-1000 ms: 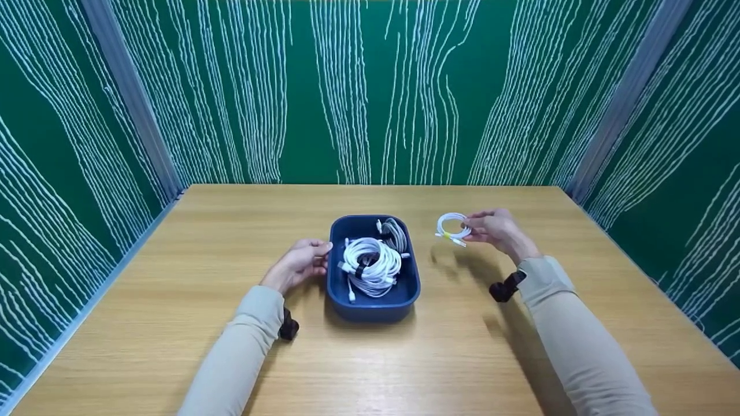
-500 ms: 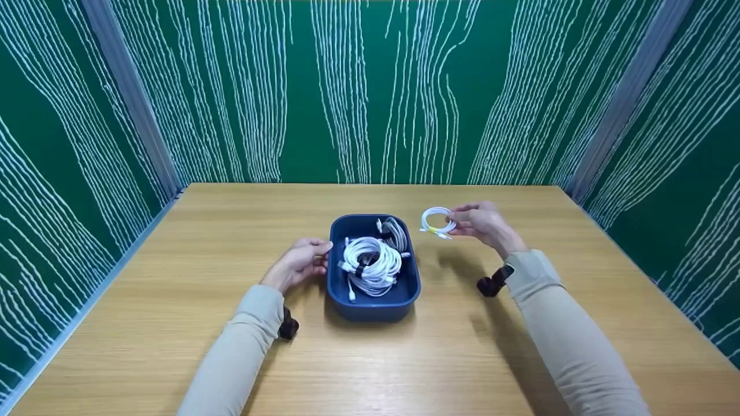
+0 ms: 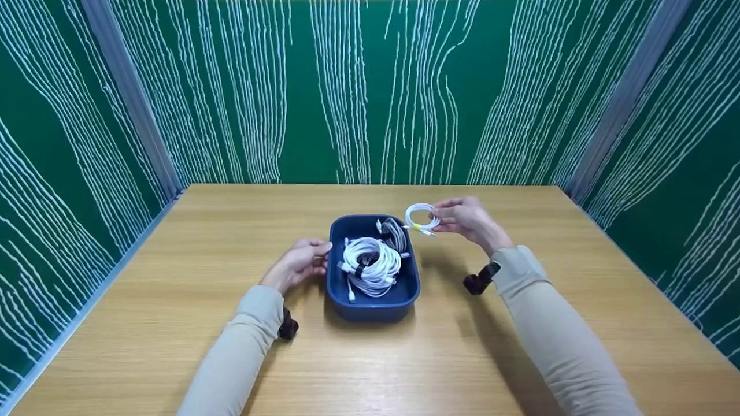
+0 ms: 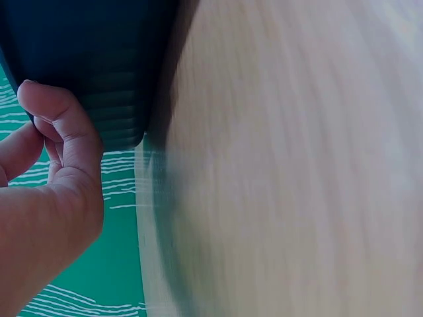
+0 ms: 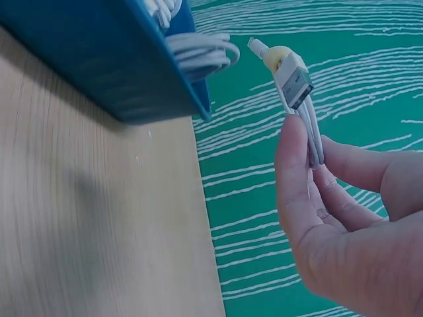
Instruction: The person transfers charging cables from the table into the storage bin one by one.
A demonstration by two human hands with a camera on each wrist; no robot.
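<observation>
- My left hand [image 3: 296,264] rests against the left wall of the bin [image 3: 337,277], fingers curled on its edge and nothing else in them. It's a light hold, I judge; a knock from the other side could slide the bin on the table [image 3: 173,323].
- The bin already holds a heap of cables [image 3: 371,263], some lying near the rim. Anything dropped on top could roll back out or snag a loop.
- My right hand [image 3: 468,221] pinches a small coil [image 3: 421,218] between thumb and fingers, in the air just past the bin's far right corner. The wrist view shows its plug [image 5: 293,78] sticking out loose; that end could catch the rim, and the pinch looks thin enough for the coil to spring open.
</observation>
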